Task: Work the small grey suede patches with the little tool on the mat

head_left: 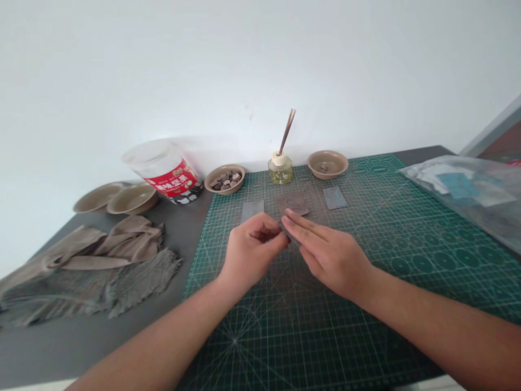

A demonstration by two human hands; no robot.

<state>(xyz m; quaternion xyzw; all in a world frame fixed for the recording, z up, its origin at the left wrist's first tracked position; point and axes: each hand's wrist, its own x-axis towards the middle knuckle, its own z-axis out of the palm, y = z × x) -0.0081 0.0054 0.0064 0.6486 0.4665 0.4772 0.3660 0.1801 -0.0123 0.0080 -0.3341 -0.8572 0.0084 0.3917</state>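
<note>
On my feed, my left hand is curled, its thumb and forefinger pinching a thin grey piece by one edge, though the fingertips hide most of it. My right hand is flat with the fingers extended and pressed together, and its fingertips touch the same piece from the other side without closing on it. Both hands hover over a green cutting mat, with the piece between them near the mat's far half. Just beyond my hands lie three flat pieces: a grey one, a brown one and another grey one. Along the far edge of the mat I can make out a bowl of small brown tiles, a reed diffuser with its sticks leaning right, and a second bowl holding something small. To the left, on the dark tabletop, sit a plastic tub with a red label, two more bowls and a crumpled cloth. A clear plastic bag with papers inside lies across the mat's far right corner.
</note>
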